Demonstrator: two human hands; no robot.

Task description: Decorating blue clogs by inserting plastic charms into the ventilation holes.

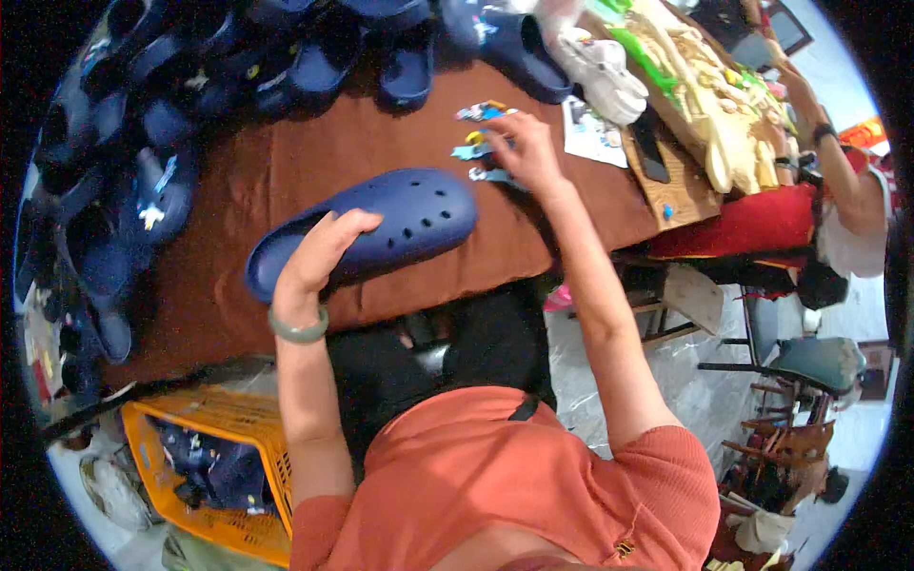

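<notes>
A navy blue clog (428, 205) with round holes in its top lies on the brown cloth, toe pointing right. My left hand (319, 252) is closed on its open heel side, with the thumb on the upper and the other fingers hidden. My right hand (524, 150) is over a small group of colourful shoe charms (490, 175), just beyond the clog's toe. Its fingers are bent and apart, and nothing shows between them. Blue, yellow and white pieces lie by the fingertips.
Many navy clogs (407, 76) line the far and left sides of the brown-covered table (314, 143). White clogs (605, 81), a paper sheet (586, 143) and a dark phone (650, 147) are at right. An orange crate (205, 409) stands lower left; another person's arm (843, 176) is far right.
</notes>
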